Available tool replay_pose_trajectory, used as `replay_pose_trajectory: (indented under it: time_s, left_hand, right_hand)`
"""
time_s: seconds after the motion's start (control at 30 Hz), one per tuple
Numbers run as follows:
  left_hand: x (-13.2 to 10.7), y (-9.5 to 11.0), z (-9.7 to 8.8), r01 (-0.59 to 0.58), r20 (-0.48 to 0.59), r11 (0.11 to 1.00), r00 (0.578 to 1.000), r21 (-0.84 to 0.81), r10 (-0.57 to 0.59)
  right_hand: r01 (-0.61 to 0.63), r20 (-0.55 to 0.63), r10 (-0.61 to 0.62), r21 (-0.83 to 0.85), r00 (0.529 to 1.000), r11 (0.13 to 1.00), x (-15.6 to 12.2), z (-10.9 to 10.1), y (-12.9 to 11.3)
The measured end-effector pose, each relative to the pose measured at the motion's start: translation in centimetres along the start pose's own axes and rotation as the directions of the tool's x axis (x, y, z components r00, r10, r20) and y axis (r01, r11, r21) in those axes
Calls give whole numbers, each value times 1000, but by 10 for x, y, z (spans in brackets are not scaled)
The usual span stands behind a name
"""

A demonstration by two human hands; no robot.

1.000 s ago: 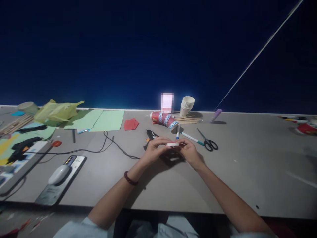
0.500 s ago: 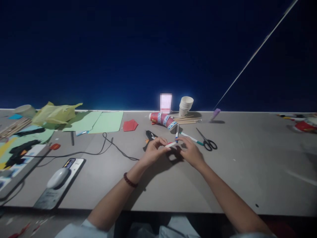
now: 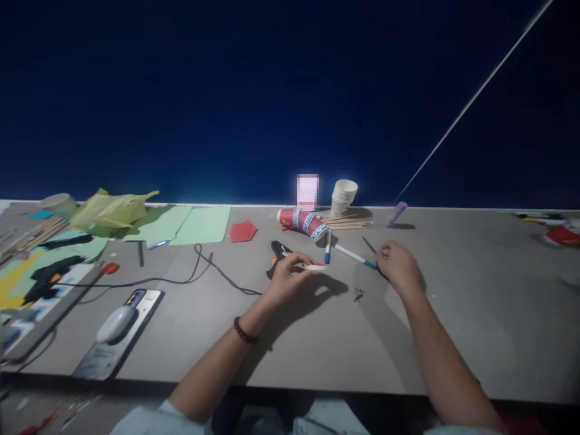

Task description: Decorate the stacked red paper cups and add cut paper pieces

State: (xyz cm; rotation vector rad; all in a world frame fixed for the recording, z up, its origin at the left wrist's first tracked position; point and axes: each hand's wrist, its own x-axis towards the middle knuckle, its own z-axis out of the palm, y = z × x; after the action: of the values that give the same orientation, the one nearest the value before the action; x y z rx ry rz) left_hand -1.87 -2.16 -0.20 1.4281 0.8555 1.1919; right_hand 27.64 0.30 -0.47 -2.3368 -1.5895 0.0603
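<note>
My left hand [image 3: 290, 275] pinches a small flat white piece with red on it [image 3: 316, 266] between thumb and fingers, above the table. Over to the right, my right hand [image 3: 399, 266] has its fingers curled on the handles of the scissors [image 3: 370, 244]. Most of the scissors is hidden under that hand, with a blade pointing away. A white marker with a teal end [image 3: 356, 256] lies just left of the scissors. A white marker with a blue end [image 3: 327, 248] is beyond the held piece. Behind my left fingers lies a black glue gun [image 3: 278, 249].
Red patterned cups [image 3: 302, 221] lie joined in a curve, near stacked white cups [image 3: 344, 194] and wooden sticks [image 3: 348, 223]. Small dark bits [image 3: 359, 295] sit between my hands. Leftward are red paper [image 3: 243, 231], green sheets [image 3: 202, 225], a cable [image 3: 231, 281], a phone [image 3: 99, 359] and a power strip [image 3: 49, 308].
My right hand has left the white and red piece and moved right onto the scissors. My left hand still holds the piece, now alone. The dark bits on the table have come into view.
</note>
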Motion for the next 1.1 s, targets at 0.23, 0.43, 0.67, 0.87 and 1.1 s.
replay_pose_trajectory:
  time_s: [0.23, 0.43, 0.67, 0.87, 1.1]
  left_hand:
    - [1, 1, 0, -31, -54, 996, 998, 79, 35]
    - [3, -1, 2, 40, -134, 994, 990, -97, -53]
    - [4, 1, 3, 114, -99, 974, 986, -197, -135]
    - [7, 1, 0, 38, -166, 976, 983, -217, -75]
    - [12, 3, -6, 22, -277, 928, 952, -371, -133]
  right_hand:
    - [3, 251, 33, -141, 968, 990, 1, -13, 28]
    - [9, 300, 42, -169, 953, 986, -2, -14, 32]
    - [-43, 226, 73, -135, 971, 990, -3, -24, 28]
    - [-153, 231, 26, 551, 973, 821, -29, -42, -9]
    - [-417, 493, -435, 870, 754, 263, -78, -11, -69]
